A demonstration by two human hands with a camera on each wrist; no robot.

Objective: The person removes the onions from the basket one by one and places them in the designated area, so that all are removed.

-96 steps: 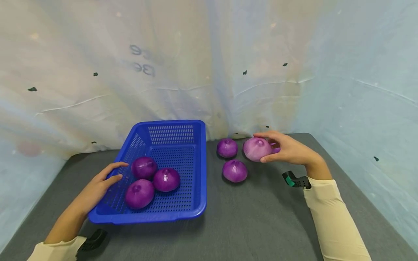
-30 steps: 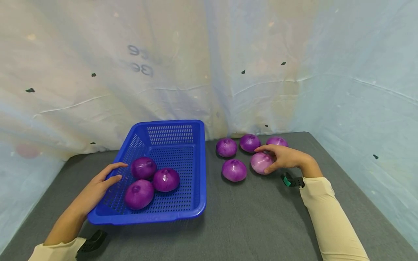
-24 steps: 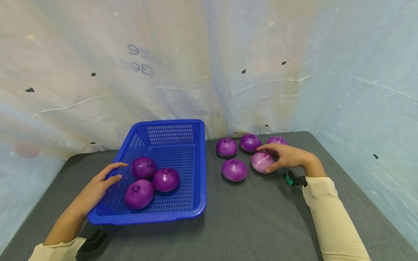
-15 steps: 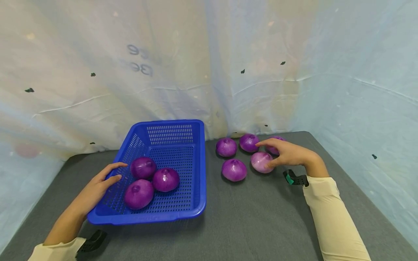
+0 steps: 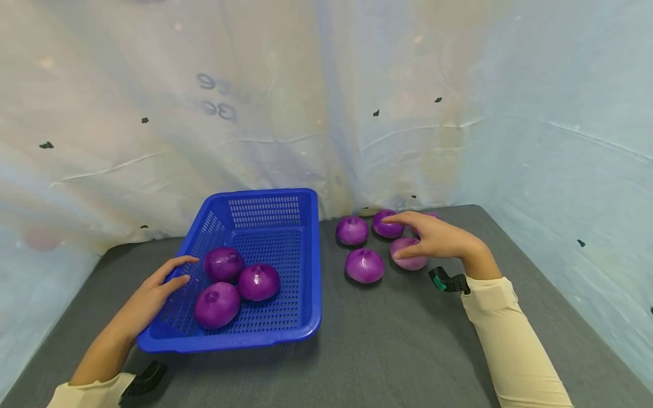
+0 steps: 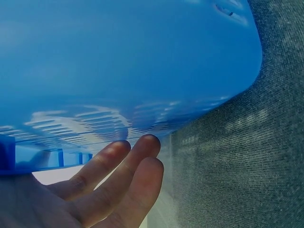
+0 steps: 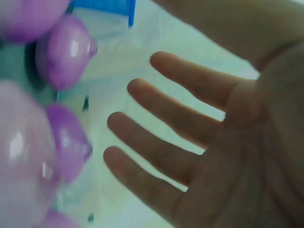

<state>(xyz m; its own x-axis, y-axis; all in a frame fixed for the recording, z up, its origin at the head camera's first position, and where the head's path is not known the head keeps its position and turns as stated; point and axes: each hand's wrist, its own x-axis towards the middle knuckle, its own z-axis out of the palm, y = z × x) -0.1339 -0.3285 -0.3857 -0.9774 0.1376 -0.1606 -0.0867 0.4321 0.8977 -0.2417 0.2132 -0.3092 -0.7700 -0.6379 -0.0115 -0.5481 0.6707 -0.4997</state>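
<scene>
A blue plastic basket (image 5: 229, 341) holds a red onion (image 5: 224, 264), a second red onion (image 5: 259, 282) and a third red onion (image 5: 217, 305). My left hand (image 5: 145, 300) grips its left rim, thumb over the edge; in the left wrist view several fingers (image 6: 142, 185) lie along the outer wall. My right hand (image 5: 441, 237) hovers with spread fingers over a paler onion (image 5: 412, 262) and holds nothing. Around it on the table sit more red onions: one in front (image 5: 364, 266), one behind left (image 5: 352, 230), one behind (image 5: 386, 225), and another mostly hidden behind the hand (image 5: 433, 215).
The table (image 5: 377, 345) has a dark grey cloth. A pale plastic sheet (image 5: 275, 102) hangs right behind it and along the right side. Black bands are at both wrists.
My right hand has set down a pale onion, then let go of it in front of the others and lifted slightly, fingers spreading. The left hand and the basket stay put.
</scene>
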